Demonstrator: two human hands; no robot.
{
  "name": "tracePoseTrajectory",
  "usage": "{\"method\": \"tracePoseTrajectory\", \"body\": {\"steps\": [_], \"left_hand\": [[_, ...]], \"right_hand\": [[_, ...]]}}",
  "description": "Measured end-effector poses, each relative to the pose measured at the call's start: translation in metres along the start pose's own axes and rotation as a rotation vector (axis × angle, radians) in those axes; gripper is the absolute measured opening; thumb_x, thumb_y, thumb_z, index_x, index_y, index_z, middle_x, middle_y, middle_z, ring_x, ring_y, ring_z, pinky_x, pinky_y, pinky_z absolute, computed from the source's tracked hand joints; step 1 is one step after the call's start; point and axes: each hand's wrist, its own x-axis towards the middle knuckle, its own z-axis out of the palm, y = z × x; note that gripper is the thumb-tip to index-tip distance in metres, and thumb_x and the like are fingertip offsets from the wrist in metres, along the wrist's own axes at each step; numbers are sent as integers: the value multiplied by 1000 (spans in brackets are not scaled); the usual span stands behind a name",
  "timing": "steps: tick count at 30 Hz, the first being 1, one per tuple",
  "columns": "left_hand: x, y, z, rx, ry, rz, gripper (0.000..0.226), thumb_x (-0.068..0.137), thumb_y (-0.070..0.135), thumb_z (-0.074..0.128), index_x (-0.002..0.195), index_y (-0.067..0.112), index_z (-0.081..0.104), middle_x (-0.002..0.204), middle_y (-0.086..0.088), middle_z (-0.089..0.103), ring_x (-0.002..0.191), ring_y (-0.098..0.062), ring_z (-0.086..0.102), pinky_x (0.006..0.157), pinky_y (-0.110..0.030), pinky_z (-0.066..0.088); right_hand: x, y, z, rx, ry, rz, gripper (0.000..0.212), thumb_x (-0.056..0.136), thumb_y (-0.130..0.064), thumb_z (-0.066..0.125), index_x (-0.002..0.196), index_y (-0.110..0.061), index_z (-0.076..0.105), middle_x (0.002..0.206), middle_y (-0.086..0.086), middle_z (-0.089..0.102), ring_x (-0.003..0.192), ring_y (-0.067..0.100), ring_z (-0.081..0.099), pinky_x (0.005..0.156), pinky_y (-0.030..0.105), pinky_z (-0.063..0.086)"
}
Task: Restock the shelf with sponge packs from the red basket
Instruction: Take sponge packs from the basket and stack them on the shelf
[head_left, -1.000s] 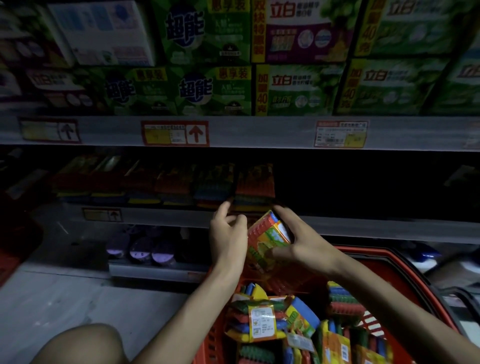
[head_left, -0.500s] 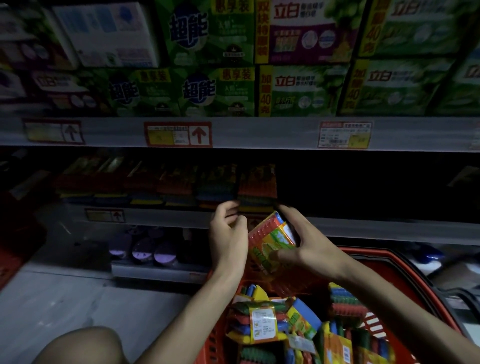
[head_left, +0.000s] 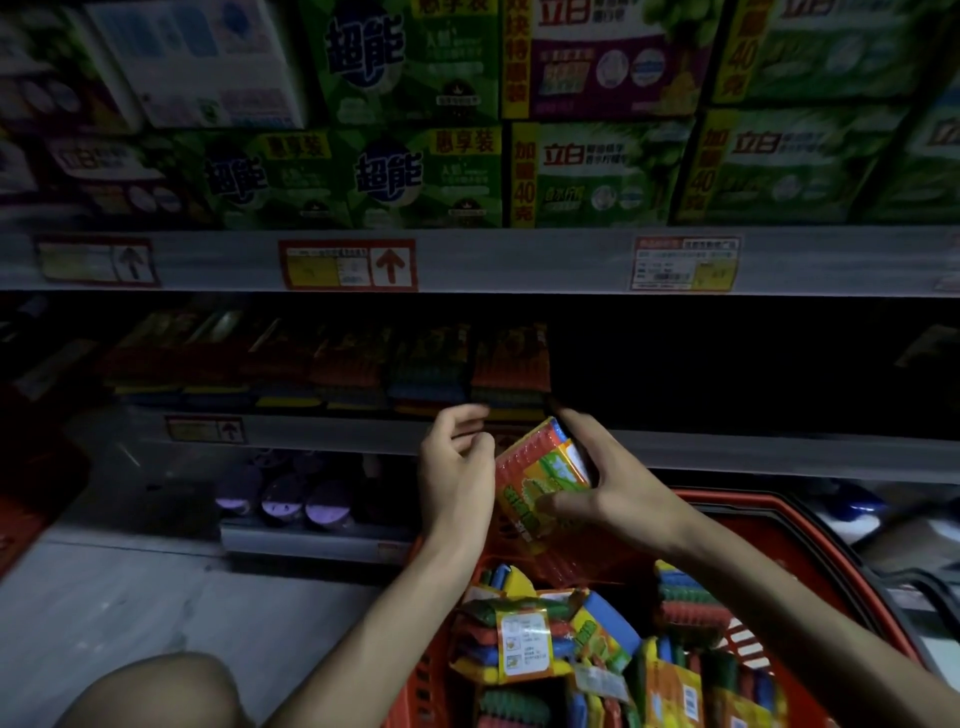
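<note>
Red plastic frames the lower right: the red basket (head_left: 769, 514) sits on the floor (head_left: 104, 597) in front of the shelving, piled with loose sponge packs (head_left: 524, 639) in yellow, blue, green and red. Above its far rim the right hand (head_left: 618, 493) holds one sponge pack (head_left: 540, 473) tilted, its grip clamped on it with the thumb across the printed front and the fingers round the far edge. The left hand (head_left: 454, 467) is just beside the pack's left edge, fingers loosely curled; whether its grip has the pack I cannot tell. The pack is level with the front lip of the middle shelf (head_left: 727, 452), just below a dim row of shelved sponge packs (head_left: 509, 369). To the right of that row the shelf is dark. Green detergent boxes (head_left: 415, 171) fill the shelf above.
</note>
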Motion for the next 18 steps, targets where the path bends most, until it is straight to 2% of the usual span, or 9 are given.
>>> {"method": "tracePoseTrajectory", "body": {"steps": [4,6,8,11,13,15,16,18], "left_hand": [[-5,3,-4,4,-50,7,28,98,2,56,112,21,69,111,7,68,98,3,62,68,-2,45],[-8,3,-6,-4,-86,-4,25,99,4,58,109,23,70,109,6,70,96,4,64,69,-5,47],[-12,3,-9,-25,-135,-32,21,99,9,61,109,25,71,109,5,72,98,2,66,74,-10,51],[-22,8,-15,-54,-239,-88,13,98,27,65,107,28,74,110,5,75,106,-9,69,86,-25,53],[-31,9,-20,-71,-336,-102,23,94,48,65,110,35,74,114,9,74,112,-9,68,91,-30,52],[-42,12,-24,-17,-478,-108,42,85,68,64,120,45,69,125,15,69,121,-5,63,94,-35,52],[-48,13,-23,-19,-559,-132,52,81,74,64,126,47,65,131,14,67,125,-8,61,98,-41,52],[-57,14,-18,-142,-659,-234,68,76,72,69,135,38,61,135,5,67,127,-19,63,108,-52,48]], "right_hand": [[-12,5,-11,-11,24,-21,102,87,-16,80,163,-28,12,162,-6,24,133,19,52,101,40,54],[-22,5,-18,17,38,-20,102,88,-13,79,163,-31,12,166,-8,19,136,18,50,102,40,54],[-34,2,-25,90,53,-1,101,88,-10,78,162,-34,13,162,-5,30,128,13,59,96,36,58],[-58,-6,-38,327,70,54,107,77,-17,89,157,-42,23,136,-4,61,104,15,73,78,28,62],[-75,-13,-46,468,80,75,102,66,-23,92,149,-44,37,122,2,72,101,25,75,79,36,63],[-88,-20,-50,578,78,48,92,59,-30,89,142,-32,49,118,12,74,101,35,75,80,42,63],[-93,-22,-51,620,88,37,89,56,-31,88,138,-26,53,116,13,74,100,36,75,77,40,63],[-97,-23,-51,680,116,36,77,61,-26,87,131,-20,57,112,12,75,97,34,76,72,34,63]]}}
